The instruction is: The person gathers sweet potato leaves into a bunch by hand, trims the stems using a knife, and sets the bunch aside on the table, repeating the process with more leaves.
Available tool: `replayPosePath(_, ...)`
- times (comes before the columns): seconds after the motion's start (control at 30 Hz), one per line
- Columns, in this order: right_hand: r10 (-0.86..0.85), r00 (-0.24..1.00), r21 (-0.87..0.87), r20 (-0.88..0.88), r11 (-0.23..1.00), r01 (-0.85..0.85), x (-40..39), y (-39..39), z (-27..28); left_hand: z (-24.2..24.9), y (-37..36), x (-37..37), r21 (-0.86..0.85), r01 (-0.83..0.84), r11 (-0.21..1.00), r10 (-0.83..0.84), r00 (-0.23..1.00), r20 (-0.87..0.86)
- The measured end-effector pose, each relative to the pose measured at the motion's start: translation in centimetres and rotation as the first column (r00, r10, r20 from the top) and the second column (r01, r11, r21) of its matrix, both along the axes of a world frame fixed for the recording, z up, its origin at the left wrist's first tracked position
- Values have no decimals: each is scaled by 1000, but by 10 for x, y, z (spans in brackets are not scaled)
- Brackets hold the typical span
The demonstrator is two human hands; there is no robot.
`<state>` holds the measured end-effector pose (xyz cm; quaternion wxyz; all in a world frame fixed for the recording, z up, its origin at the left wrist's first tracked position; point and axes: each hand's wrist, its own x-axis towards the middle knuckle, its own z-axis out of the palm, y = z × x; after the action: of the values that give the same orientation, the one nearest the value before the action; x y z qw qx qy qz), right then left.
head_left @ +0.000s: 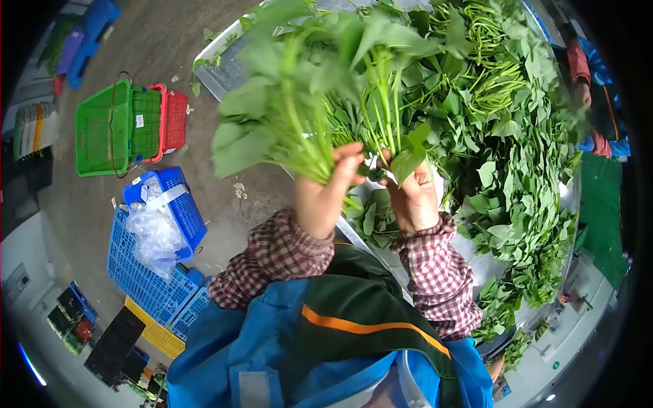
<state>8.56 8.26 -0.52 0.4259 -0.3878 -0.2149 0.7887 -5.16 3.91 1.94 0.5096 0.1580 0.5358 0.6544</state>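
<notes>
My left hand (328,194) is closed around the stems of a bunch of leafy greens (252,122), whose broad leaves fan up and to the left, partly blurred. Close beside it, my right hand (411,194) pinches the lower stems of a second bunch of leafy greens (386,81), held upright with a loose leaf by the thumb. The fingertips of both hands nearly meet above the metal table. A large heap of the same leafy greens (503,183) covers the table to the right, with bundled stems showing at the top.
On the floor at left stand a green basket (102,129) and a red basket (175,122). Below them are a blue crate (185,214) with clear plastic bags (153,234) and a light-blue crate (146,275). Another person's sleeve (578,61) shows across the table at right.
</notes>
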Motion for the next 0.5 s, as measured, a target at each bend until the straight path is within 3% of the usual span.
replayPosePath(0.07,10,994,21,-108,1000,-8,-6,-11,3,-6,3,8,68,103,992,-114,975,192)
replayPosePath(0.13,-78,997,21,-23,997,78,-9,-21,-6,-11,5,14,24,83,996,-85,986,146)
replayPosePath(0.23,-152,986,-213,-66,968,135,-7,-16,1,-12,0,16,58,166,984,-168,985,28)
replayPosePath(0.3,-176,978,-399,-114,909,117,0,-8,-13,-13,-13,17,62,286,956,-292,946,143)
replayPosePath(0.33,-90,938,-431,-335,900,-67,9,4,-7,-7,-18,19,69,346,936,-353,915,198)
replayPosePath(0.37,-146,950,-429,-277,903,14,10,12,-2,2,-23,22,31,398,917,-380,845,375)
replayPosePath(0.4,-202,955,-423,-217,901,95,11,18,2,-7,-31,22,-20,437,899,-385,811,441)
replayPosePath(0.43,-49,972,-315,-232,949,-28,18,20,1,-19,-33,19,-26,369,929,-363,923,128)
replayPosePath(0.47,12,976,-257,-219,964,-70,24,20,5,-29,-36,15,-10,300,954,-296,935,-197)
replayPosePath(0.5,76,988,-198,-131,975,-101,30,17,6,-31,-38,8,-119,229,966,-250,947,-202)
